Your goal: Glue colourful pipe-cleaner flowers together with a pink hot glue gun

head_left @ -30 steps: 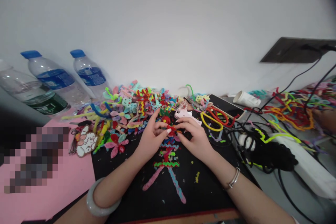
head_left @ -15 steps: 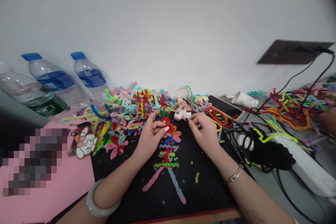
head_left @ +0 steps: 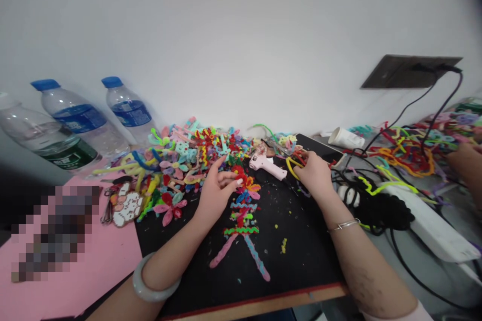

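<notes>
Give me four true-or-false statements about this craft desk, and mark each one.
1. The left hand touches the top of the pipe-cleaner figure. True.
2. The right hand holds the pink glue gun. False: the glue gun lies on the black mat between the two hands, and the right hand is at a yellow loop.
3. Two bottles with blue caps are on the left. True.
4. The white cup stands upright. False: it lies on its side.
</notes>
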A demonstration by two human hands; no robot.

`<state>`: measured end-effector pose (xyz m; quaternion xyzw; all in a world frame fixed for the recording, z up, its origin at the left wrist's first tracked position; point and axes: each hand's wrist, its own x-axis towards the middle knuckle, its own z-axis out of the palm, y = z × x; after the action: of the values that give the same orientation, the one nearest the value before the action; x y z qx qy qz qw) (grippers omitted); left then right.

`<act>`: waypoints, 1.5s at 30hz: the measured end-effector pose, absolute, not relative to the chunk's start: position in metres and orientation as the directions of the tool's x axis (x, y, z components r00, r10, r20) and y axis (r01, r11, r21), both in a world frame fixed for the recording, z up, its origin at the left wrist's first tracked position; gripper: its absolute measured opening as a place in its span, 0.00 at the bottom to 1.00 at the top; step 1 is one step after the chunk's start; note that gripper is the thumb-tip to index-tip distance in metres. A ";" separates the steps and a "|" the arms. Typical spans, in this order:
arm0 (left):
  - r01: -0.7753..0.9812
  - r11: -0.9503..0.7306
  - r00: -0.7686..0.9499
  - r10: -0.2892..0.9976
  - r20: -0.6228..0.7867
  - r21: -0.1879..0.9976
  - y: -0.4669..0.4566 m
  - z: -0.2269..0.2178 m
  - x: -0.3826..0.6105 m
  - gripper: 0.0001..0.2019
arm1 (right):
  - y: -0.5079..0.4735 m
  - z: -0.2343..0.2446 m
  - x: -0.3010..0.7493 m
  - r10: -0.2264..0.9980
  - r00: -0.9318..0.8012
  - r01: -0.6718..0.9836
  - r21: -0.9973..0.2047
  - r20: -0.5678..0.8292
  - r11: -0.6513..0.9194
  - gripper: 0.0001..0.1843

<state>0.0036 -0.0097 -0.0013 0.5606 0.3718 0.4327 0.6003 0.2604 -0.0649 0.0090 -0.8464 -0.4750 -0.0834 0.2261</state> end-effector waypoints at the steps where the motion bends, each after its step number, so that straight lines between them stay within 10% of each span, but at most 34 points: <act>1: -0.103 -0.002 0.349 0.936 0.038 0.995 -0.010 -0.001 0.003 0.36 | -0.065 0.010 0.260 0.751 0.551 0.830 -0.333 0.363 -0.448 0.22; 10: -0.100 -0.023 0.333 0.941 0.055 0.995 -0.007 0.000 0.002 0.33 | -0.063 0.018 0.249 0.657 0.483 0.848 -0.498 0.579 -0.184 0.18; 25: -0.097 -0.118 0.253 0.957 0.140 0.988 0.004 -0.001 -0.004 0.12 | -0.067 0.022 0.219 0.881 0.251 0.918 -0.388 0.401 -0.085 0.14; 45: 0.019 -0.268 0.126 0.956 0.263 0.963 0.008 0.003 -0.011 0.07 | -0.077 0.036 0.201 0.980 -0.066 0.910 -0.391 0.188 0.136 0.10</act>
<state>-0.0106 0.0085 0.0030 0.6012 0.4054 0.5219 0.4492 0.2014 -0.0772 0.0363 -0.6517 -0.7251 0.0845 0.2059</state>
